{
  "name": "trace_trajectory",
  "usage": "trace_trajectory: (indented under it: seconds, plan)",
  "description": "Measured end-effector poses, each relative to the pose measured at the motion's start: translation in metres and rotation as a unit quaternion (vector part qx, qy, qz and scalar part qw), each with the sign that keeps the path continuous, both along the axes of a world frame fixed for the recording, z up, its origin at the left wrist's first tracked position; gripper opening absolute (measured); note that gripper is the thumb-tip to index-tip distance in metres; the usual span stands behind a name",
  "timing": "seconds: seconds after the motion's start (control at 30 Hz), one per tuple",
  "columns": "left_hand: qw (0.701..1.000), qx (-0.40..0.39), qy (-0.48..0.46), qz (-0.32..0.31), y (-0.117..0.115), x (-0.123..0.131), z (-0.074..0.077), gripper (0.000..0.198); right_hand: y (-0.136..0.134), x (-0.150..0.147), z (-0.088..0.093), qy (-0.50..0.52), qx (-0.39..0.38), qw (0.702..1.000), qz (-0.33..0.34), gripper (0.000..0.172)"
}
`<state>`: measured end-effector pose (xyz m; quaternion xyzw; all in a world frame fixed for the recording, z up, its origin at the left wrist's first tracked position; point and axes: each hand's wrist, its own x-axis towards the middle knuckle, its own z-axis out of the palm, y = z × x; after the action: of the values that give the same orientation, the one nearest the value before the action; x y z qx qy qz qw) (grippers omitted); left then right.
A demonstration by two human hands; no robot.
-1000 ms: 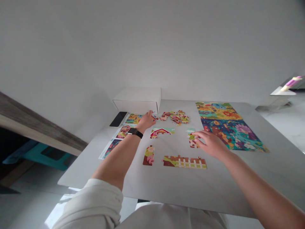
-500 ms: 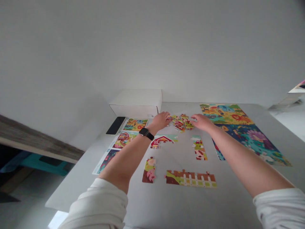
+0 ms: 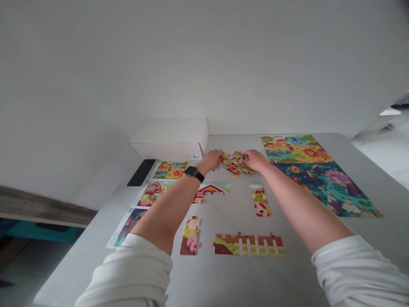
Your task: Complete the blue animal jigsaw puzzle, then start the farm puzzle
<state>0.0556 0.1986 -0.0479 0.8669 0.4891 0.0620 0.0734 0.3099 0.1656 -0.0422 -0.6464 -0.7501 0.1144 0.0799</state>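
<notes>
A heap of loose jigsaw puzzle pieces (image 3: 232, 163) lies between my hands toward the back of the table. My left hand (image 3: 212, 160), a dark watch on its wrist, is at the heap's left edge; its fingertips are mostly hidden. On the right side, my right hand (image 3: 254, 160) has bent fingers closed on a piece at the heap's edge. Nearer me lie joined sections: a red barn strip (image 3: 212, 189), a fence strip (image 3: 249, 245), a pig section (image 3: 191, 236) and a cow section (image 3: 260, 199). They are apart from each other.
Behind my left hand stands a white box (image 3: 169, 149) against the wall. A phone (image 3: 141, 172) and a picture sheet (image 3: 134, 213) lie at the left. Two puzzle pictures, one savanna (image 3: 297, 149), one undersea (image 3: 332, 187), lie at the right.
My right hand has moved in from the right onto the heap, its fingers closing at the edge. My left hand stays at the left edge. The whole view has shifted slightly.
</notes>
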Motion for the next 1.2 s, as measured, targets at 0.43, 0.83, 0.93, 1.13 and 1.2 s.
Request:
trace_trajectory:
  seconds: [0.43, 0.83, 0.93, 1.13, 1.2]
  plan:
    - [0.997, 0.069, -0.02, 0.001, -0.013, -0.004, 0.006, 0.041, -0.003, 0.0, 0.0, 0.003, 0.001, 1.0, -0.005, 0.054]
    - [0.998, 0.042, -0.032, -0.046, -0.041, 0.034, 0.0, 0.056, -0.006, 0.023, 0.001, -0.015, 0.0, 1.0, -0.007, 0.052]
    - [0.998, 0.035, -0.041, -0.033, -0.037, 0.03, 0.002, 0.051, -0.01, 0.02, 0.002, -0.018, 0.011, 0.999, 0.025, 0.049]
    - [0.997, 0.044, -0.059, -0.021, -0.036, 0.011, 0.005, 0.049, -0.013, 0.014, 0.002, -0.005, 0.028, 0.998, 0.062, 0.04]
    - [0.997, 0.045, -0.062, -0.01, -0.038, 0.006, 0.004, 0.05, -0.013, 0.015, 0.002, -0.001, 0.04, 0.997, 0.065, 0.042]
